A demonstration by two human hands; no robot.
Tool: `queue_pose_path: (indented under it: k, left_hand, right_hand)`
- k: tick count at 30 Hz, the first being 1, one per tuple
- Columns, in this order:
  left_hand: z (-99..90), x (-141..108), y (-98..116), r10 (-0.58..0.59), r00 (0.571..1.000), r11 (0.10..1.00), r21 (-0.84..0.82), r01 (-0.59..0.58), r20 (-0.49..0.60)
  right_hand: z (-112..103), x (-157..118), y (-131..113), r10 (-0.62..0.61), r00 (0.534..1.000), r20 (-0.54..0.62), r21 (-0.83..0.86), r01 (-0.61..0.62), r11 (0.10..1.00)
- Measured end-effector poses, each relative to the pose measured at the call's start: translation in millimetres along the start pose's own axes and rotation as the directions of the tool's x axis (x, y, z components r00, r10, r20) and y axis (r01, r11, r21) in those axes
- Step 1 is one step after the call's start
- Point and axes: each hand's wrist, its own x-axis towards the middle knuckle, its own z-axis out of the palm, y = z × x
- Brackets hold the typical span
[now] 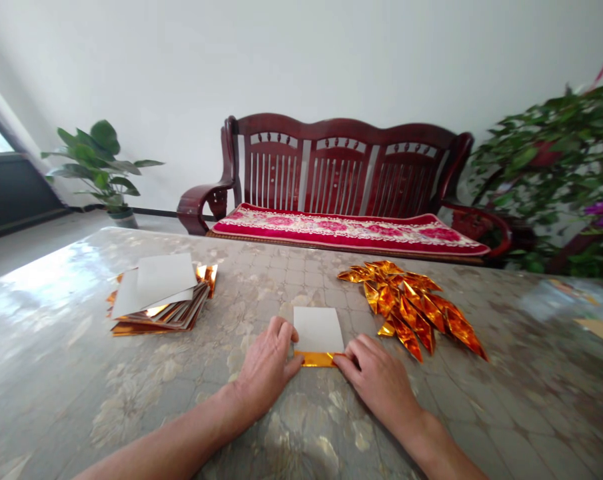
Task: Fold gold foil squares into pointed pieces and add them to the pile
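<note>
A sheet of foil paper lies white side up on the table in front of me. Its near edge is folded over, showing a strip of shiny gold. My left hand pinches the left end of that strip between thumb and fingers. At the right end, my right hand grips the same fold, thumb against the gold. To the left sits an untidy stack of foil paper sheets, white and gold. On the right lies a pile of folded gold foil pieces with pointed ends.
The table has a patterned, glossy cover. A clear plastic bag lies at its right side. Behind the table stands a dark red wooden bench with a floral cushion. Potted plants flank the bench.
</note>
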Motion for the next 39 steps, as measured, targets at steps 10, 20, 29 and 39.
queue_pose_path:
  k: [10,20,29,39]
  left_hand:
    - [-1.6,-1.1,5.8,0.321,0.946,0.945,0.048,-0.323,0.043]
    - [-4.0,-9.7,19.6,0.482,0.849,0.823,0.219,-0.524,0.218]
    - [1.8,-22.1,20.4,0.449,0.861,0.798,0.326,-0.506,0.237]
    - [-0.2,-33.9,15.1,0.355,0.904,0.828,0.369,-0.422,0.236]
  right_hand:
    - [-1.0,-0.6,-0.2,0.063,0.998,-0.001,0.041,-0.063,0.997]
    - [-11.4,-3.5,-7.7,-0.261,0.965,0.018,0.096,0.258,0.961]
    - [-14.0,-10.1,-8.1,-0.334,0.940,0.067,0.075,0.329,0.941]
    - [-14.4,-17.7,2.6,-0.234,0.971,0.043,0.101,0.229,0.968]
